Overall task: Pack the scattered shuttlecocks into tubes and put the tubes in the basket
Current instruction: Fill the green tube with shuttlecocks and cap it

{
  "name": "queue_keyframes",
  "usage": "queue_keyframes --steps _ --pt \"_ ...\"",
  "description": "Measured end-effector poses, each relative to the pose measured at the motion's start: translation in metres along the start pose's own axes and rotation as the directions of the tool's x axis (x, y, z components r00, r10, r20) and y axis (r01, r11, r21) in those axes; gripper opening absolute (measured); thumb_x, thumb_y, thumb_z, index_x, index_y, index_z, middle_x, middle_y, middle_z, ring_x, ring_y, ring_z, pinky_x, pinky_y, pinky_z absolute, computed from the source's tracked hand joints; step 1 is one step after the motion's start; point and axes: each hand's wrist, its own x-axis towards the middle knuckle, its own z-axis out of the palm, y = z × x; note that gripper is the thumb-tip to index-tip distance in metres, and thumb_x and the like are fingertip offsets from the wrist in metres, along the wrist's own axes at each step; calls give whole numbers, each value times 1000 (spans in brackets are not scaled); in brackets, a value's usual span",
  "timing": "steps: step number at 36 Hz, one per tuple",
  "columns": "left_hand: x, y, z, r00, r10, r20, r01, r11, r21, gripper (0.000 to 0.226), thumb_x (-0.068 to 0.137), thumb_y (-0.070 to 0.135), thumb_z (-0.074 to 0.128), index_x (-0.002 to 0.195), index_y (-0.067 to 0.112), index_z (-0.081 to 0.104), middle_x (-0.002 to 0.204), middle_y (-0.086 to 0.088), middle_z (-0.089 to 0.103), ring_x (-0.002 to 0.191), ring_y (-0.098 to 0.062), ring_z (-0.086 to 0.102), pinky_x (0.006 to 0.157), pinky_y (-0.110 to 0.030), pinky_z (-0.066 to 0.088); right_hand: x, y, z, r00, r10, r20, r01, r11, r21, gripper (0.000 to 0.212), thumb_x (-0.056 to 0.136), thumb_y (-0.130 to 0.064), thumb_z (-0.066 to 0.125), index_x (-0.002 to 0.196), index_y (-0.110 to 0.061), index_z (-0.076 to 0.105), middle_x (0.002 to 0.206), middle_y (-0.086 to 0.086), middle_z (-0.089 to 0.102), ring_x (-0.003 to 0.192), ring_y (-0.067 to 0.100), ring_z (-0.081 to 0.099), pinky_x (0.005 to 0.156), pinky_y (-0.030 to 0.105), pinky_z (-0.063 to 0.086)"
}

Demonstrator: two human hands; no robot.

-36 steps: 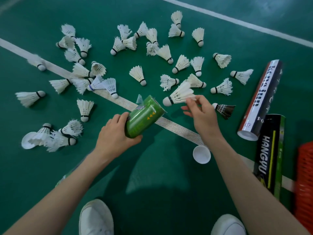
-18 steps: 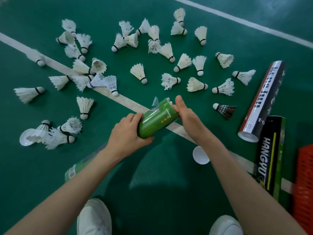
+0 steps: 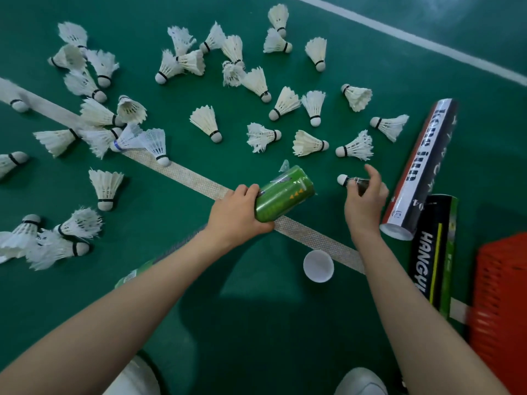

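Observation:
My left hand grips a green tube near its upper end, the tube slanting down under my forearm toward the floor. My right hand closes on a black-feathered shuttlecock whose white cork points left, just right of the tube's mouth. Several white shuttlecocks lie scattered over the green court floor ahead and to the left. A black, white and red tube and a black tube lie on the floor at the right. The orange basket stands at the right edge.
A white tube cap lies on the floor between my arms, by the worn white court line. A second court line runs across the top right. My white shoes show at the bottom.
My right hand pushed a white shuttlecock into the green tube's mouth, then moved right and closed on the black shuttlecock. The left hand kept hold of the tube.

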Motion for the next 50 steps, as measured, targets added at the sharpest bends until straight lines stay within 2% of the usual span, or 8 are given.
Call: queue_keyframes --steps 10,17,20,29,33,39,44,50 --pt "6 6 12 997 -26 69 23 999 37 77 69 66 67 128 21 44 109 0 53 102 -23 54 83 -37 48 34 25 3 981 173 92 -163 981 -105 29 96 -17 50 123 -14 58 128 9 53 109 25 54 97 39 45" --pt "-8 -7 4 997 -63 38 64 998 -7 75 69 64 69 128 24 44 111 2 53 103 -22 52 84 -38 47 7 1 1 989 -125 81 126 992 -12 17 93 -15 56 103 -13 70 104 1 67 92 11 58 78 13 45" --pt "-23 -15 1 997 -79 16 80 997 -25 74 68 62 71 127 25 44 114 4 53 105 -21 51 84 -38 46 -17 -13 1 950 -250 187 241 968 73 14 92 -10 59 99 -17 68 96 -4 67 88 9 61 79 18 48" --pt "-57 -17 -11 997 -49 -56 45 997 -66 75 68 59 73 129 26 43 114 5 51 105 -21 50 85 -37 43 -67 -49 4 814 -285 507 222 958 181 31 102 -23 39 132 -15 42 80 2 65 75 14 58 71 17 43" --pt "-68 -15 -16 994 -40 -97 33 997 -72 77 68 58 74 130 24 44 114 4 52 105 -23 50 86 -38 43 -90 -59 2 768 -254 588 125 960 251 45 102 -41 31 143 -24 32 117 -17 56 100 -8 51 93 14 36" --pt "-69 -19 -15 996 -56 -74 51 997 -65 76 67 60 74 128 25 46 111 3 53 104 -23 52 85 -38 45 -86 -64 8 637 -163 753 77 986 149 67 95 -60 24 151 -34 0 158 -2 19 143 15 18 116 36 11" --pt "-37 -20 -8 994 -107 15 108 989 -100 74 65 66 72 124 28 48 111 5 55 101 -19 54 81 -35 48 -48 -57 32 786 -154 599 47 981 190 58 98 -55 27 143 -20 34 127 8 57 117 23 54 106 46 38" --pt "7 -25 -2 975 -188 115 195 979 -53 75 66 68 69 121 22 49 107 -1 55 95 -21 54 77 -35 48 12 -45 43 854 -237 463 365 908 -208 33 98 -21 48 130 -13 53 143 11 35 134 27 30 113 34 21"
